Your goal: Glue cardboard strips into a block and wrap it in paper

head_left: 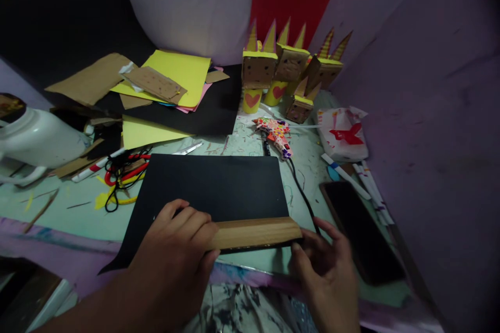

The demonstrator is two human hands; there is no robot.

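Observation:
A sheet of black paper (211, 182) lies in front of me at the near edge of the table. Along its near side runs a long brown cardboard strip (253, 232), with black paper showing beneath its lower edge. My left hand (179, 239) is closed over the strip's left part, fingers on top and thumb at the near edge. At the strip's right end, my right hand (330, 265) pinches the corner between thumb and fingers, its index finger raised. A floral-patterned glue gun (275, 132) rests beyond the black paper, its black cord trailing toward my right hand.
A phone (361, 229) lies at right, near several markers (373, 187) and a white plastic bag (344, 132). Cardboard figures (260, 67) with pointed ears stand at the back. Left are yellow paper (187, 73), scissors (127, 174) tangled with black cord, and a white jug (39, 135).

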